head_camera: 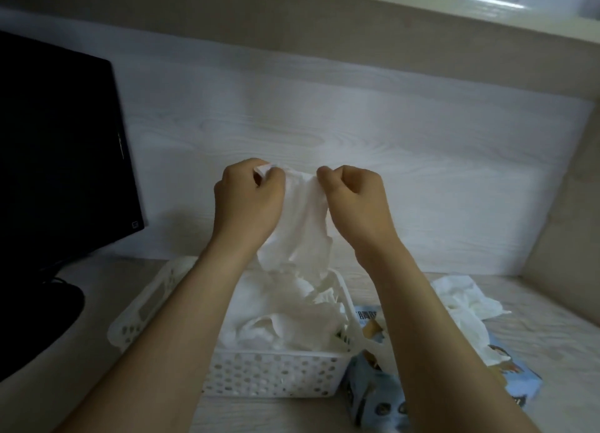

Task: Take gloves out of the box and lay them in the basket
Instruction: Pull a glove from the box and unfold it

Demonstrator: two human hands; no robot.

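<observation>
Here we are at centre frame, both hands raised side by side. The left hand has its thumb and curled fingers pinched on one bunched top corner of a thin white glove. The right hand, just beside it, pinches the other top corner the same way. Between the two wrists the glove hangs down, slack and crumpled. Its lower end dangles right over the white perforated basket at lower centre, and we cannot tell whether it touches what lies inside. The basket holds a loose pile of white gloves, heaped to about its rim.

Down at the lower right we see the light blue box, just beside the basket's right wall and partly hidden behind the right forearm. Brown cardboard shows at its opened top. More crumpled gloves lie at the right of the frame, over the far part of the box and onto the pale wood-grain desk. A dark monitor fills the left edge of the frame.
</observation>
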